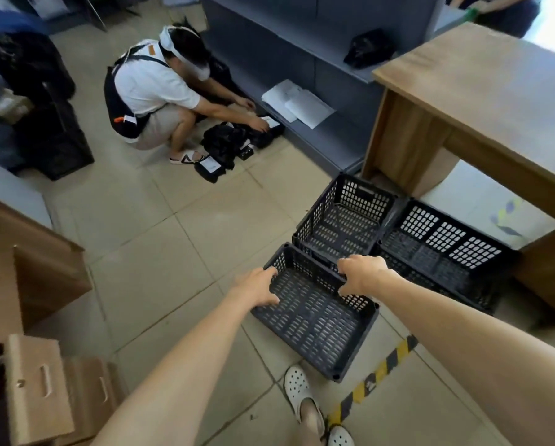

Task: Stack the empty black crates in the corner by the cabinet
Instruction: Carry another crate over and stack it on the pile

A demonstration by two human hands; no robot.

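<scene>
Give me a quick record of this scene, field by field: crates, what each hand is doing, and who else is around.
held crate: nearest black crate, empty, gripped at both long rims
left hand: fingers curled over the left rim
right hand: grips the right rim
other crates: two, side by side by the wooden desk
bystander: crouching person sorting black items

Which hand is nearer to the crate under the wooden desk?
Right. The right hand grips the near crate's right wall, on the side facing the crate under the desk. The left hand grips the opposite wall, farther away.
</scene>
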